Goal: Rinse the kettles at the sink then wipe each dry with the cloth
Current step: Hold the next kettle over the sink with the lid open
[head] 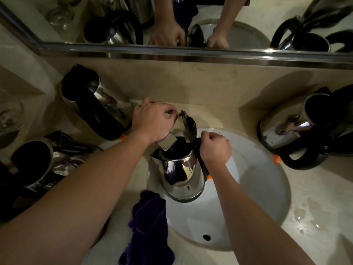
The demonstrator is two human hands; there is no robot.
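Steel kettle [180, 173] stands over the white sink [256, 188], lid [188, 124] raised, between the two hands. The right hand [214, 148] curls its fingers around the black handle. The left hand [152, 121] rests on the faucet [167, 142], fingers bent around it. A purple cloth [147, 230] lies on the bench [315, 217], below the left hand. More kettles stand beside both hands.

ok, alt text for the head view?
A person's right hand grips a steel kettle by its handle over the sink, lid open, while the left hand holds the faucet. A purple cloth lies nearby.
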